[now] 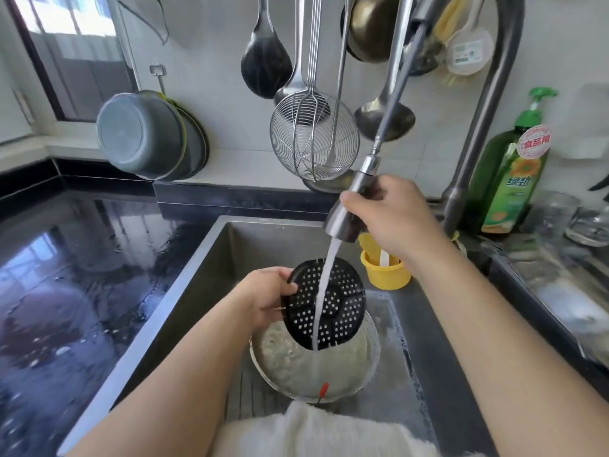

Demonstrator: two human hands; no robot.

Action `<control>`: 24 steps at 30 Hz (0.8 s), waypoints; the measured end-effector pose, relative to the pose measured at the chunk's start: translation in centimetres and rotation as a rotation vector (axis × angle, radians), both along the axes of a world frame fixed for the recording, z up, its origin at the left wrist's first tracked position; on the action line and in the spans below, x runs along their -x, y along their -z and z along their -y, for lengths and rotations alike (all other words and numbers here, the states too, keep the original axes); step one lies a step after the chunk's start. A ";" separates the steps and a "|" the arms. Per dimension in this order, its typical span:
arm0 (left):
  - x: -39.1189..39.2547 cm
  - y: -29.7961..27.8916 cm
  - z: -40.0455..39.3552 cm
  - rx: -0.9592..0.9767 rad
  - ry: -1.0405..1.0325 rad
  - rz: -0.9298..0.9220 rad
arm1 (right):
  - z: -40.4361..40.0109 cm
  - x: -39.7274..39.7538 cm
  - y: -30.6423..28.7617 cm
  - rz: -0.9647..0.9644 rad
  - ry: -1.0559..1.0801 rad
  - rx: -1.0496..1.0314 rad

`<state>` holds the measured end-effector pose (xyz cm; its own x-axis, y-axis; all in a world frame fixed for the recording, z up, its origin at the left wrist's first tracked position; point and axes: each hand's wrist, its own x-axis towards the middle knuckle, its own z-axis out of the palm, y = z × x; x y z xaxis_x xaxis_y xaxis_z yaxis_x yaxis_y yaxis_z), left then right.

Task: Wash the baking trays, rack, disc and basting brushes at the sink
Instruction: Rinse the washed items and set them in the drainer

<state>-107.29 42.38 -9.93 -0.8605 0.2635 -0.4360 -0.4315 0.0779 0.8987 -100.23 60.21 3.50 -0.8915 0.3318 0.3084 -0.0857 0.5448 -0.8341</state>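
My left hand (267, 298) grips the left rim of a black perforated disc (336, 308), tilted up over the steel sink (211, 268). My right hand (392, 216) holds the pull-out spray head (349, 212) on its hose, and a stream of water (324, 291) runs down the disc's face. Under the disc lies a round metal bowl (296, 364) full of foamy water. A red brush tip (324, 389) pokes over the bowl's near rim. Ridged metal shows on the sink floor beneath the bowl.
A yellow cup (385, 272) stands in the sink's far right corner. Green dish soap (507, 179) and glassware (560, 219) sit right of the faucet. Ladles and a wire skimmer (313, 140) hang above the sink. Wet black counter (75, 265) lies left. A white cloth (313, 430) covers the near edge.
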 end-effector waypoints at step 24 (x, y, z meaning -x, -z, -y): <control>-1.7 -1.1 -1.3 0.155 0.056 -0.185 | -0.6 1.7 0.9 0.023 0.003 -0.117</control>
<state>-105.57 43.67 -8.86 -0.9154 0.2552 -0.3114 -0.2520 0.2401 0.9375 -101.92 60.81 2.61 -0.8978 0.2972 0.3249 -0.0658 0.6391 -0.7663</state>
